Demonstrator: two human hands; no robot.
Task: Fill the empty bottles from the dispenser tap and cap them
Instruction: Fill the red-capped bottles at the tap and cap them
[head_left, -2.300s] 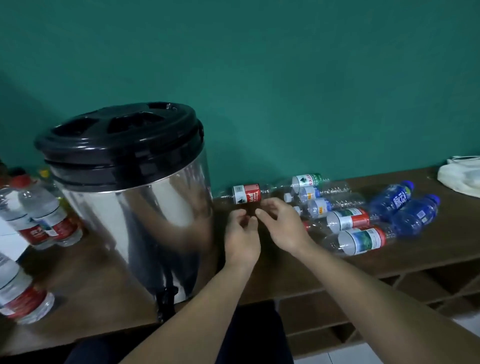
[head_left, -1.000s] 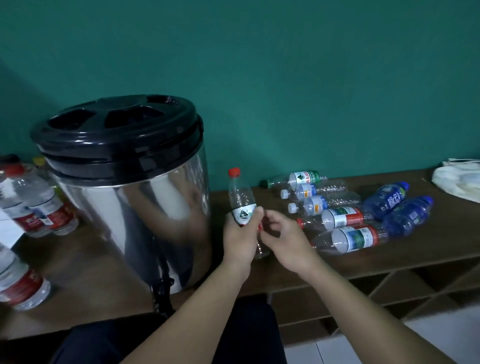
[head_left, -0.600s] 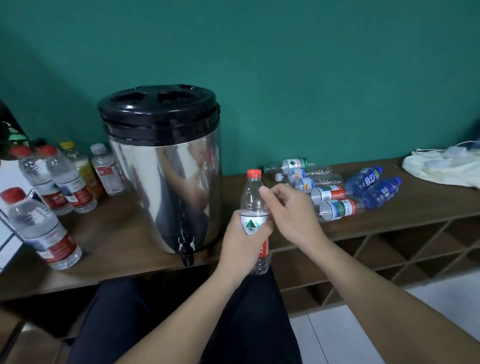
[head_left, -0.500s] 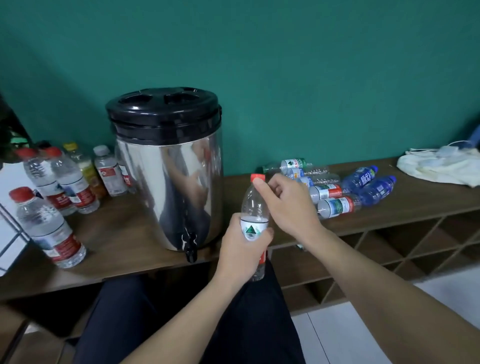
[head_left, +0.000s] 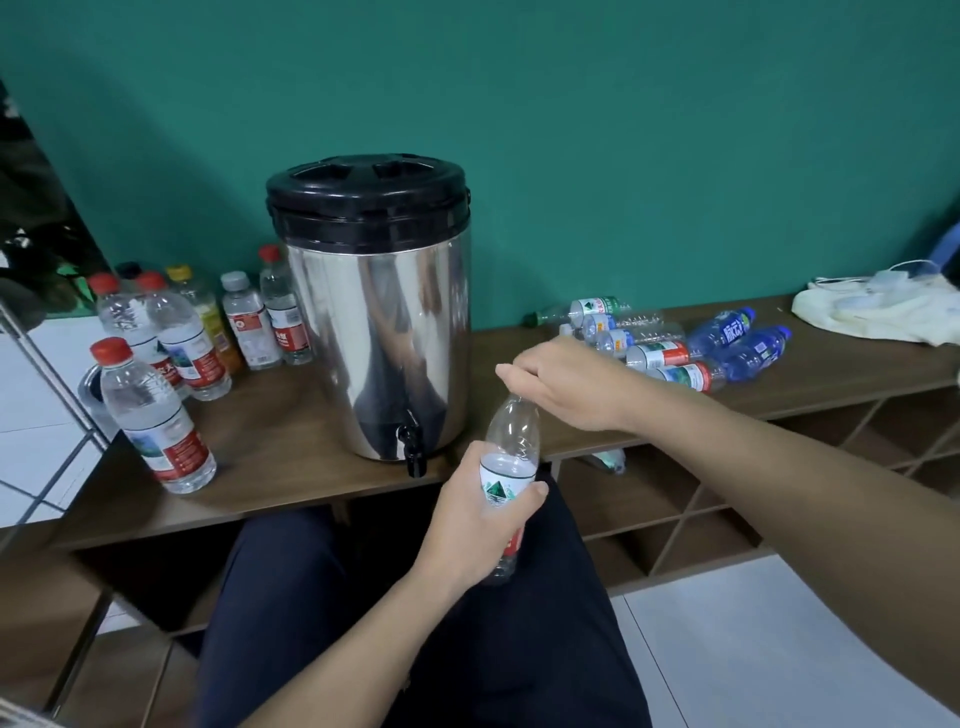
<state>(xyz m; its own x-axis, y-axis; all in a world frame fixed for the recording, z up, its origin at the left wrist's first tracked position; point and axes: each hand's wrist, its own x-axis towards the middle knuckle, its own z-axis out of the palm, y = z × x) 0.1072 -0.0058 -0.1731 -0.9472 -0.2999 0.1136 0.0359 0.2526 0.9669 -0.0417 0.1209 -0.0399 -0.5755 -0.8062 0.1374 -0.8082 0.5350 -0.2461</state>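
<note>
Empty bottle held upright over the lap, both hands on it.

Capped, filled clear plastic bottles (head_left: 156, 415) stand at the left of the brown wooden shelf (head_left: 291, 457); the steel dispenser with black lid (head_left: 371, 306) sits beside them, its black tap (head_left: 413, 449) at the front edge. The left hand (head_left: 480, 512) grips the clear empty bottle with a white label (head_left: 511, 452); the right hand (head_left: 563, 382) curls over its top, cap hidden. Empty bottles (head_left: 670, 343) lie further right.
</note>
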